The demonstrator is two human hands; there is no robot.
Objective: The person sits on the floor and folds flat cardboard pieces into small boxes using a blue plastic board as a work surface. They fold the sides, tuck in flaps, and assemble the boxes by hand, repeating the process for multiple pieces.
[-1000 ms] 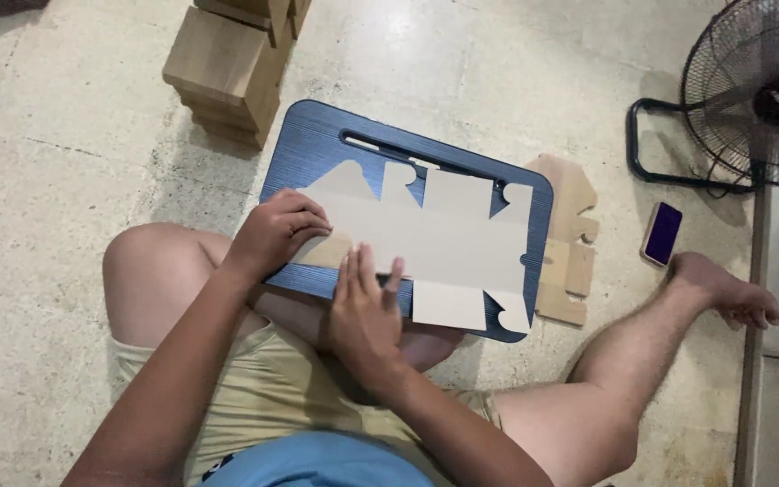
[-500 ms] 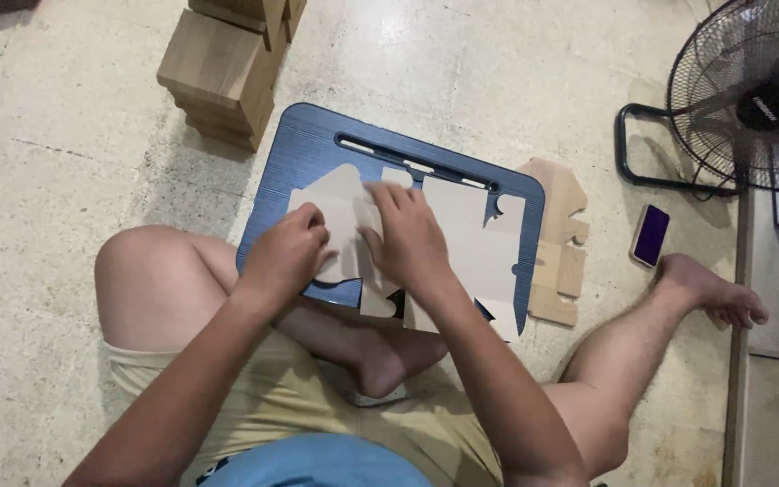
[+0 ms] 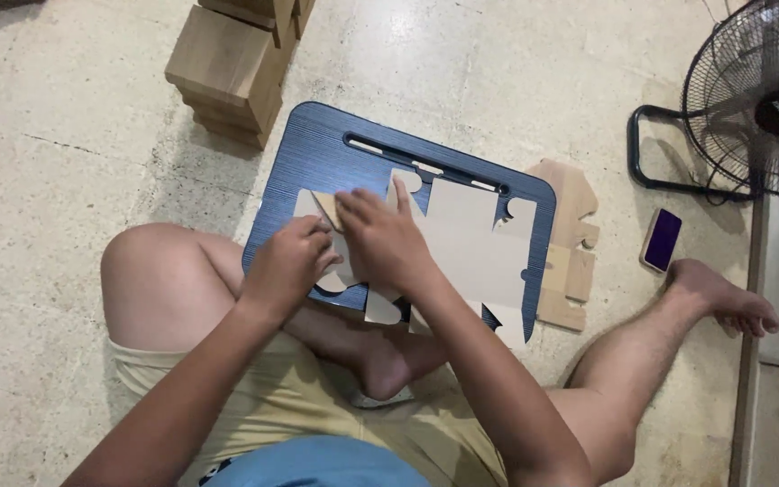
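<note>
Beige cardboard cutout [image 3: 462, 239], blue striped board [image 3: 317, 158]

A stack of brown cardboard boxes [image 3: 232, 68] is sitting at the upper left of the frame. A black standing fan [image 3: 755, 99] is occupying the upper right corner. Below it, a phone [image 3: 661, 240] with a dark purple screen is lying on the pale stone floor [image 3: 65, 144].

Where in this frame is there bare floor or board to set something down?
Free: floor left of the blue board, below the wooden blocks; floor between blocks and fan. Crowded: the board's middle, under the cardboard cutout and both hands, left hand, right hand.
</note>
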